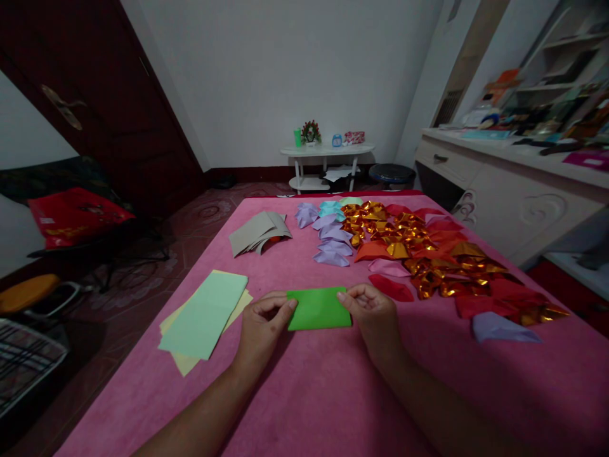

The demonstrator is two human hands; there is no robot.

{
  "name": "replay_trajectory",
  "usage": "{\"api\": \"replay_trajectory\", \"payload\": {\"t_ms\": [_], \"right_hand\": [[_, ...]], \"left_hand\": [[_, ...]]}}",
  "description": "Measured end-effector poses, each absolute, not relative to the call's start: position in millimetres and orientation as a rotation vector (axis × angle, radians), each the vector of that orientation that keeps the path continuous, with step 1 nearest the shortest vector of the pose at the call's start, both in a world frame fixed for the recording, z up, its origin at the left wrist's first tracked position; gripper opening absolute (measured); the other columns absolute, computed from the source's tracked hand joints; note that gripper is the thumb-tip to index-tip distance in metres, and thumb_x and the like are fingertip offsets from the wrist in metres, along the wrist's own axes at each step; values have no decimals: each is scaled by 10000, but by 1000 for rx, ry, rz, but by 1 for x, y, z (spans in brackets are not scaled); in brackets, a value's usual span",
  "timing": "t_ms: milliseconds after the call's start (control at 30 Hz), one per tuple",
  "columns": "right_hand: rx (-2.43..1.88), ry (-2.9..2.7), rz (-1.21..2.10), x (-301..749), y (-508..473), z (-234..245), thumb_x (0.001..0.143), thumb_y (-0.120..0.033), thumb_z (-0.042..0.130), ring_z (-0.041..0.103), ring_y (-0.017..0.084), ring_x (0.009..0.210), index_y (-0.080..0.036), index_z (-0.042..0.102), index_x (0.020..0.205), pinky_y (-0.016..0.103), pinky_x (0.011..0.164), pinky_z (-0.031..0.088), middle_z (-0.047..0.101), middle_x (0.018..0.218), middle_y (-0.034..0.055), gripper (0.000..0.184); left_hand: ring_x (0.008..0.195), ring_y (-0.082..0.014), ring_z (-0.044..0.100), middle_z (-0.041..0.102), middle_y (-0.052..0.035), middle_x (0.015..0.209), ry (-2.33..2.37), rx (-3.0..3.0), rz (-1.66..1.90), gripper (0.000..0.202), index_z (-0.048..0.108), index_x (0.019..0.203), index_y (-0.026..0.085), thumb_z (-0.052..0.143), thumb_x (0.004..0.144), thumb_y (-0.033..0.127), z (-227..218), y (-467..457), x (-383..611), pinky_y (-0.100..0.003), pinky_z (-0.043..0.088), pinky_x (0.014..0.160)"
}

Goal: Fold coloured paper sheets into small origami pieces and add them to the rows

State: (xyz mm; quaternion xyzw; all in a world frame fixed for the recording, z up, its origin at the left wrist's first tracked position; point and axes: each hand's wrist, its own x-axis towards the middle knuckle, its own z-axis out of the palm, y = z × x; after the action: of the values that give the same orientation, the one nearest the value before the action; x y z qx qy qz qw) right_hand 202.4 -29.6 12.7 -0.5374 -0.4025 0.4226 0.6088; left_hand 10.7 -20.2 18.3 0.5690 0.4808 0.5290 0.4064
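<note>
A bright green sheet of paper [320, 310], seemingly folded into a rectangle, is held upright toward me between both hands. My left hand [266, 320] pinches its left edge, thumb in front. On the right edge, my right hand [373, 312] has the same kind of pinch, fingers curled behind. Left of my left hand lies a stack of pale green paper [209, 311] over yellow paper [184, 363]. Beyond it is a fanned pile of grey paper [259, 231]. Close past my right hand rests a red folded paper piece [391, 288].
Folded purple papers [333, 247] and shiny gold folded papers [394, 225] cover the far right of the pink-covered table [304, 393]. A lone purple folded piece [504, 328] lies near the right edge. A white side table [328, 151] and a cluttered counter [504, 143] stand beyond.
</note>
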Motion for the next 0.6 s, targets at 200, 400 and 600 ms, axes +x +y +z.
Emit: {"api": "replay_trajectory", "payload": {"t_ms": [200,400,600], "right_hand": [[-1198,-892,990,203,-29,11,626,-275,741,578,140,636,-175,594,576,241,574,446,649,707,19,185],[-1191,-876,972,203,-29,13,613,-298,753,539,121,567,-178,587,569,233,530,413,615,626,-7,210],[-1199,-864,976,203,-28,11,613,-329,761,495,105,532,-172,574,605,215,495,381,564,588,-18,244]], "left_hand": [[721,-166,624,700,-57,762,1221,1477,1305,142,725,638,166,689,728,269,20,-21,11,-247,498,649],[721,-166,625,701,-59,767,1207,1472,1310,140,719,634,162,691,724,266,18,-20,11,-243,501,643],[726,-164,624,695,-54,763,1198,1459,1309,119,720,642,171,701,718,261,15,-21,10,-243,503,651]]}}
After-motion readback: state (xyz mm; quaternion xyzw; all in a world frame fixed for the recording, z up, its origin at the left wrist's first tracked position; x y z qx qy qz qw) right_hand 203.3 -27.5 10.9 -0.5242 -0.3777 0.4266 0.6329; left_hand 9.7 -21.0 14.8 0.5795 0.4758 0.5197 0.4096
